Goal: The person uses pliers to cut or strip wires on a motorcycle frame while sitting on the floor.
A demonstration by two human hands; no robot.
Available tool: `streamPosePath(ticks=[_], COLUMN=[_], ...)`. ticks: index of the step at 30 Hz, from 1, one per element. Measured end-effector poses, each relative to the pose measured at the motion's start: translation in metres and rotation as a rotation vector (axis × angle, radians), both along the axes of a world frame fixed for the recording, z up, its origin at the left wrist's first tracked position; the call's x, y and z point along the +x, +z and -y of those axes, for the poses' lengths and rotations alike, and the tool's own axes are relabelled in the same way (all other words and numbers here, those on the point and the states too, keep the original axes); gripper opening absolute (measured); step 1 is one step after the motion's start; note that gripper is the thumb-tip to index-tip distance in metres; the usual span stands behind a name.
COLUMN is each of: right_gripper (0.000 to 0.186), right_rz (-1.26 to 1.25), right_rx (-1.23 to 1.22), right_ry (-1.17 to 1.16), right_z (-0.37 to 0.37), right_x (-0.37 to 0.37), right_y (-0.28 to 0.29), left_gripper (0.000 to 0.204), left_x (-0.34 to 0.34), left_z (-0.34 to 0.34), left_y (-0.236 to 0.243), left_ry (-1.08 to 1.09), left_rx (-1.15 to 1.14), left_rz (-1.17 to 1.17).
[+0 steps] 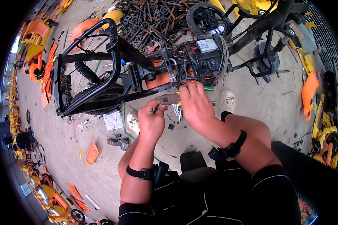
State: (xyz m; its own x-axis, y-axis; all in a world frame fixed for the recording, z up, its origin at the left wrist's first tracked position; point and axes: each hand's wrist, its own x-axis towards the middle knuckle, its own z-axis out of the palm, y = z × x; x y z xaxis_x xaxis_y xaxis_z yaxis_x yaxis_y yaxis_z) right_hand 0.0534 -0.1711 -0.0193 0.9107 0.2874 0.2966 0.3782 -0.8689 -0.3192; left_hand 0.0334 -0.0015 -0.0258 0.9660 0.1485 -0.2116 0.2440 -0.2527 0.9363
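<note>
In front of me a black scooter frame (112,67) lies on the floor, with bundles of cables and a silver box (207,45) in its middle. My left hand (152,118) is closed at the frame's near edge, pinching a small flat grey-brown piece (170,99) between thumb and fingers. Close beside it, my right hand (196,103) curls over the other end of that piece, back of the hand up. Something yellow shows between the two hands, mostly covered. What the right fingers grip is hidden.
A cordless power tool (118,143) and an orange panel (92,153) lie on the floor to the left. Behind the frame is a heap of rusty metal parts (154,26), with a black wheel (208,21) next to it. Yellow scooter parts (328,137) stand at the right.
</note>
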Motion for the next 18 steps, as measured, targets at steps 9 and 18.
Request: streamPosePath(ticks=[9,18], right_gripper=[0.022,0.023], right_rz=[0.011,-0.079], right_rx=[-0.053,-0.009], right_ry=[-0.008,-0.041], right_z=[0.002,-0.003], right_x=[0.003,0.005], right_y=[-0.004,-0.004], left_gripper=[0.006,0.012], left_x=[0.003,-0.004], left_z=[0.007,0.001], left_y=[0.007,0.008], left_ry=[0.012,-0.033], left_rx=[0.198,0.248], left_rz=[0.067,0.27])
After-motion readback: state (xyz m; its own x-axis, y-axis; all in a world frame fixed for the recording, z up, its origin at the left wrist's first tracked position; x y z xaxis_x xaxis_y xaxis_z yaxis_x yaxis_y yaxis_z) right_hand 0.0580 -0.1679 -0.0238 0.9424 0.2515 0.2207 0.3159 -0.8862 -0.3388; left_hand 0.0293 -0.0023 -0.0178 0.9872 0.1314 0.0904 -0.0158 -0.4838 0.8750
